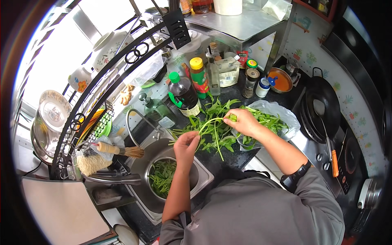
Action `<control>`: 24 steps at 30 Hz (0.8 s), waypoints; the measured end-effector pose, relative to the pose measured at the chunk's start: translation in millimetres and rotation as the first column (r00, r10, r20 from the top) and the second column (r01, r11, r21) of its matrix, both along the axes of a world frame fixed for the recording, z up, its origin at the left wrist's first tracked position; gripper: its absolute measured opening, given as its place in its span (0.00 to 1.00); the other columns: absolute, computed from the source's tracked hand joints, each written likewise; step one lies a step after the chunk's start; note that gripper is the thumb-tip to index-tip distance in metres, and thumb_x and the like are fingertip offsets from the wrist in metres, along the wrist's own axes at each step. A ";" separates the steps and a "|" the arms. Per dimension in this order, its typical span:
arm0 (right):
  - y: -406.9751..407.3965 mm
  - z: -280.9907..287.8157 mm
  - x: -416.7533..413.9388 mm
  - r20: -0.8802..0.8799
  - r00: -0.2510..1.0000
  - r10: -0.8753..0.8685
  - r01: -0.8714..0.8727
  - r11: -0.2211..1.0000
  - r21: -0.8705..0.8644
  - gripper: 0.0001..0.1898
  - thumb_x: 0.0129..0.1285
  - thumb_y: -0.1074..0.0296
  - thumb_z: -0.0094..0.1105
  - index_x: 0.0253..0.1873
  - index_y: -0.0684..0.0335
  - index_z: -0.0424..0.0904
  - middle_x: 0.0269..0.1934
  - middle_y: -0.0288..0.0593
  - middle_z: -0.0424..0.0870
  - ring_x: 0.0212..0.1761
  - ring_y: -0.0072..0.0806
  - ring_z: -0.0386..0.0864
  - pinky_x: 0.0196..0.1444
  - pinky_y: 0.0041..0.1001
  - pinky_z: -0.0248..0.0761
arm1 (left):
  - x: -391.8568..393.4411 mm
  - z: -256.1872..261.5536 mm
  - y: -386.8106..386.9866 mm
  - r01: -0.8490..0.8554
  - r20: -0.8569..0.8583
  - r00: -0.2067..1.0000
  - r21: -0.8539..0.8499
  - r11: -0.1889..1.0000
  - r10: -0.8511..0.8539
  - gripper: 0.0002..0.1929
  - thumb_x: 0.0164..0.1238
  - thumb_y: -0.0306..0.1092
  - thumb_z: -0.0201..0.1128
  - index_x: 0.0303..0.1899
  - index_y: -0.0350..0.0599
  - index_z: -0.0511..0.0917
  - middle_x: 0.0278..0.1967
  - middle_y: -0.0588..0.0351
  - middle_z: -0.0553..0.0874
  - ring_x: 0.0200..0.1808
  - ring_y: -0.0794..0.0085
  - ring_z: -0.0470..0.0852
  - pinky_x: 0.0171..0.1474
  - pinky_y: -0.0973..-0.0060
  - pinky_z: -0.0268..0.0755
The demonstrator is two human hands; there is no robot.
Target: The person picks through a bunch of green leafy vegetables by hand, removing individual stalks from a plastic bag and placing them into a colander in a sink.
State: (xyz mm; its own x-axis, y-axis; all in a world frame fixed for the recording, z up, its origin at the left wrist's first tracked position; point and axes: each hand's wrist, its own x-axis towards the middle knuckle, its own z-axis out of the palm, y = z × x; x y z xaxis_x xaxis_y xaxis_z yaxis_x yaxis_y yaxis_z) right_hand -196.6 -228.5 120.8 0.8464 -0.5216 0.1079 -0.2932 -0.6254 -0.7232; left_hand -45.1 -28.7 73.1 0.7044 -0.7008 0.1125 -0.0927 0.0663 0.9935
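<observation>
Both of my hands are raised over the dark counter, with a long green leafy-vegetable stem (211,121) stretched between them. My left hand (186,144) pinches its lower left end near the sink's edge. At the other end, my right hand (240,121) is closed around short green stem pieces. Loose leafy greens (225,142) lie on the counter beneath and behind my hands. To the right, a clear plastic bag (292,122) lies around more greens (271,122). Cut or picked leaves (162,177) fill a round metal bowl in the steel sink (203,174), left of my left forearm.
Behind the greens stand a dark sauce bottle (183,95), a green soap dispenser (157,110) and several seasoning containers. A black wok (326,101) with a ladle is on the stove at right. A metal rack (88,88) with dishes and brushes borders the sink at left.
</observation>
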 end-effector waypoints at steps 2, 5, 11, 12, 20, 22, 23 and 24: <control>-5.6 -8.1 0.6 0.063 0.998 0.022 -0.015 0.994 -0.110 0.10 0.61 0.62 0.63 0.42 0.62 0.81 0.36 0.52 0.84 0.39 0.46 0.82 0.42 0.37 0.74 | 1.3 4.5 0.2 0.016 -0.103 0.995 -0.018 1.000 -0.018 0.06 0.62 0.23 0.66 0.40 0.35 0.82 0.34 0.61 0.85 0.36 0.83 0.81 0.42 0.85 0.72; -17.1 -18.7 -1.8 0.137 0.990 -0.036 0.027 0.997 0.067 0.10 0.60 0.64 0.65 0.40 0.63 0.81 0.37 0.51 0.84 0.40 0.45 0.82 0.43 0.36 0.74 | 3.7 6.3 -0.2 0.029 -0.198 0.980 -0.025 0.999 -0.033 0.05 0.62 0.23 0.66 0.39 0.36 0.82 0.34 0.61 0.85 0.35 0.84 0.80 0.41 0.86 0.71; -27.3 -10.8 -9.4 0.185 0.983 -0.013 0.031 0.995 -0.095 0.07 0.59 0.66 0.66 0.39 0.60 0.80 0.37 0.47 0.83 0.40 0.43 0.81 0.43 0.34 0.74 | 12.8 2.7 2.1 0.001 -0.235 0.972 0.004 1.000 0.000 0.05 0.62 0.24 0.67 0.38 0.36 0.82 0.33 0.62 0.85 0.33 0.84 0.80 0.39 0.86 0.70; -19.6 -5.4 -5.7 0.167 0.982 0.083 -0.048 0.978 -0.204 0.07 0.57 0.69 0.66 0.38 0.59 0.79 0.36 0.45 0.81 0.41 0.43 0.80 0.42 0.35 0.74 | 11.9 2.8 2.4 0.000 -0.219 0.976 0.017 1.000 0.003 0.05 0.62 0.24 0.67 0.38 0.36 0.82 0.33 0.62 0.85 0.33 0.84 0.80 0.39 0.87 0.70; 2.8 -2.1 12.2 0.016 0.954 0.298 -0.290 0.939 -0.185 0.09 0.57 0.68 0.64 0.41 0.59 0.77 0.36 0.45 0.82 0.41 0.46 0.80 0.42 0.41 0.73 | -0.4 14.9 -11.1 0.126 -0.087 0.989 0.044 0.991 -0.122 0.06 0.61 0.22 0.67 0.40 0.35 0.83 0.34 0.61 0.86 0.34 0.85 0.80 0.39 0.86 0.72; 3.2 -4.1 12.5 0.035 0.939 0.341 -0.329 0.925 -0.192 0.09 0.56 0.70 0.64 0.41 0.59 0.77 0.36 0.45 0.82 0.42 0.45 0.80 0.43 0.41 0.73 | -0.9 15.6 -11.1 0.124 -0.101 0.988 0.047 0.991 -0.119 0.07 0.61 0.23 0.67 0.40 0.35 0.83 0.34 0.61 0.86 0.34 0.85 0.80 0.39 0.86 0.72; 3.0 -5.1 12.5 0.044 0.931 0.361 -0.346 0.918 -0.195 0.09 0.55 0.70 0.64 0.41 0.59 0.77 0.36 0.45 0.82 0.42 0.45 0.80 0.43 0.41 0.73 | -1.1 16.7 -10.2 0.118 -0.119 0.987 0.052 0.992 -0.111 0.07 0.61 0.23 0.67 0.41 0.34 0.83 0.33 0.61 0.86 0.34 0.85 0.80 0.39 0.86 0.72; 2.2 -5.9 12.3 0.037 0.930 0.367 -0.353 0.915 -0.197 0.09 0.54 0.71 0.64 0.41 0.59 0.77 0.36 0.45 0.81 0.42 0.45 0.80 0.44 0.40 0.73 | -1.0 17.8 -9.6 0.114 -0.137 0.985 0.056 0.992 -0.106 0.08 0.61 0.23 0.68 0.41 0.34 0.83 0.33 0.61 0.86 0.33 0.85 0.80 0.39 0.86 0.72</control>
State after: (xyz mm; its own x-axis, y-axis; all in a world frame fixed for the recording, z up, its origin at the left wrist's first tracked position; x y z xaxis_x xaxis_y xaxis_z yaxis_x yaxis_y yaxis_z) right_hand -184.4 -226.3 115.0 0.9594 -0.1483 0.2398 0.0250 -0.8026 -0.5961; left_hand -46.1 -38.3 90.9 0.6285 -0.7774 -0.0247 0.0457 0.0051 0.9989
